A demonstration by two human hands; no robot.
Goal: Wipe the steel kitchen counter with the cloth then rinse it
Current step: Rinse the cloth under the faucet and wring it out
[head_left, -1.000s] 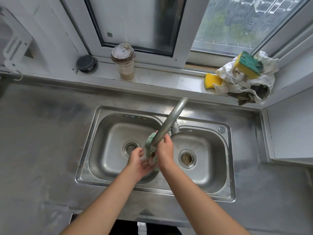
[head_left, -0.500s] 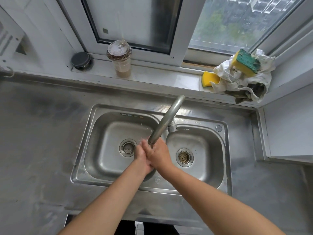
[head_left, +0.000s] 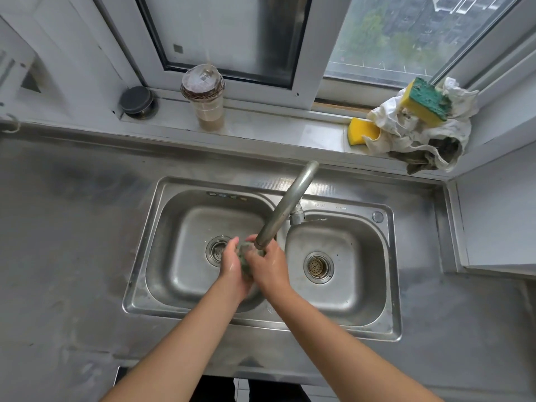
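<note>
Head view. Both hands are over the left basin (head_left: 174,256) of the double steel sink (head_left: 395,285), directly under the mouth of the faucet spout (head_left: 285,210). The cloth (head_left: 244,252), green and bunched into a wad, is held between them; only a small part shows. The left hand (head_left: 230,264) has its fingers curled round the wad from the left. The right hand (head_left: 269,264) closes over it from the right, its fingers wrapped round the wad and mostly hidden. A few droplets show near the left drain strainer (head_left: 216,250); a running stream cannot be made out. The steel counter (head_left: 72,227) looks streaked and dull around the sink.

On the window sill stand a lidded plastic cup (head_left: 204,100) and a dark round lid (head_left: 137,101). At the right end lie a yellow sponge (head_left: 362,130) and a white rag (head_left: 420,134) with a green-topped sponge (head_left: 425,101) on it.

Judgement: the rinsing step is in hand.

Risks:
- The wad sits close to the spout mouth, so hard squeezing there could throw water onto the wiped counter.
- A wet, compact wad may slip from the grip and land over the strainer, blocking the drain.
- A cloth rinsed only as a wad may hold dirt in its folds; it likely needs opening out.
</note>
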